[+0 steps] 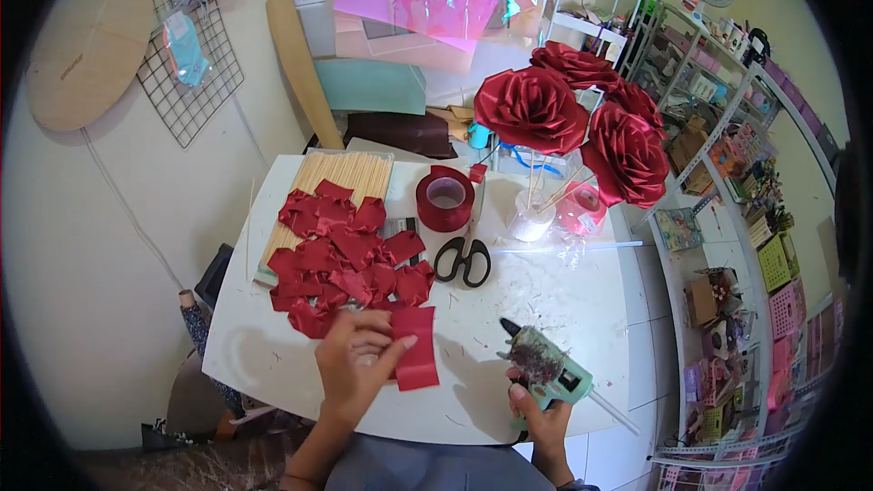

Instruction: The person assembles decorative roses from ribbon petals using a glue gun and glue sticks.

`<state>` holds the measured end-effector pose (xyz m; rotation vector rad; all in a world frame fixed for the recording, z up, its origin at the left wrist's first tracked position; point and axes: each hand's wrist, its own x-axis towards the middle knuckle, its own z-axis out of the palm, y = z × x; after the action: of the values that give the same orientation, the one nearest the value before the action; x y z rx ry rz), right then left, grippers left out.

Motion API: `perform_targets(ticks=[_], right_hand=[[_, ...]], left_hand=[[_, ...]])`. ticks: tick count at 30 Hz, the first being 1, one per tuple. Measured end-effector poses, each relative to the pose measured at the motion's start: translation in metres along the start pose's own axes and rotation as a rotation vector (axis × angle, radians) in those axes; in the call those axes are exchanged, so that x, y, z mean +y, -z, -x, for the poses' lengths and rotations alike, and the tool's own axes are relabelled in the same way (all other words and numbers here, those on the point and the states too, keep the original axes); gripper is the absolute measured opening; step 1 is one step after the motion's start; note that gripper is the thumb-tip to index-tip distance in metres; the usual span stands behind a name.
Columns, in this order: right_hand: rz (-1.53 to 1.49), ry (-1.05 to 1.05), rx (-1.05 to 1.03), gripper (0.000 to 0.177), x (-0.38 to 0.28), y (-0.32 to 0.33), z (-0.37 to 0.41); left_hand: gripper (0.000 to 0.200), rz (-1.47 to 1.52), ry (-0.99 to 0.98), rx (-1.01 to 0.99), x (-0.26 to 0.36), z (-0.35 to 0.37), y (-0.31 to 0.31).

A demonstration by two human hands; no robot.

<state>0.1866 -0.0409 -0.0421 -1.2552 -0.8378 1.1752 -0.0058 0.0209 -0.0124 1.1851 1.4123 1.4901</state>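
Observation:
A flat piece of dark red ribbon [417, 365] is pinched between the thumb and fingers of my left hand [361, 355], above the white table [473, 336]. My right hand [543, 416] is wrapped round the handle of a green glue gun [566, 380], whose dark nozzle points up and to the left. A clear glue stick sticks out of its back. Just beyond my left hand lies a pile of cut red ribbon pieces [341, 250]. Black-handled scissors [464, 261] rest below a red ribbon roll [445, 200].
Wooden sticks [350, 173] lie partly under the ribbon pile. Large red ribbon roses [532, 111] stand on sticks in a white container [531, 217], with a pink roll [580, 209] beside it. Loaded shelves [718, 309] line the right side. Thread-like scraps dot the table.

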Motion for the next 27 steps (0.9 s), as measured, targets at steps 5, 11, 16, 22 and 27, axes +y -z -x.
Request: perform_targets(ticks=[5, 11, 16, 22, 27], right_hand=[[0.007, -0.014, -0.160, 0.029, 0.007, 0.006, -0.001], [0.290, 0.243, -0.140, 0.028, 0.008, 0.003, -0.006], [0.346, 0.191, -0.143, 0.031, 0.004, 0.003, -0.004], [0.392, 0.133, -0.171, 0.033, 0.004, 0.004, -0.004], [0.407, 0.156, -0.156, 0.035, 0.010, 0.006, -0.003]], left_hand=[[0.027, -0.296, -0.379, -0.250, -0.007, 0.008, -0.014], [0.036, -0.368, -0.409, -0.363, -0.003, 0.007, -0.020], [0.037, -0.188, -0.266, -0.408, -0.005, 0.010, -0.022], [0.037, -0.210, -0.297, -0.435, 0.000, 0.011, -0.021], [0.036, -0.199, -0.319, -0.442, 0.001, 0.010, -0.020]])
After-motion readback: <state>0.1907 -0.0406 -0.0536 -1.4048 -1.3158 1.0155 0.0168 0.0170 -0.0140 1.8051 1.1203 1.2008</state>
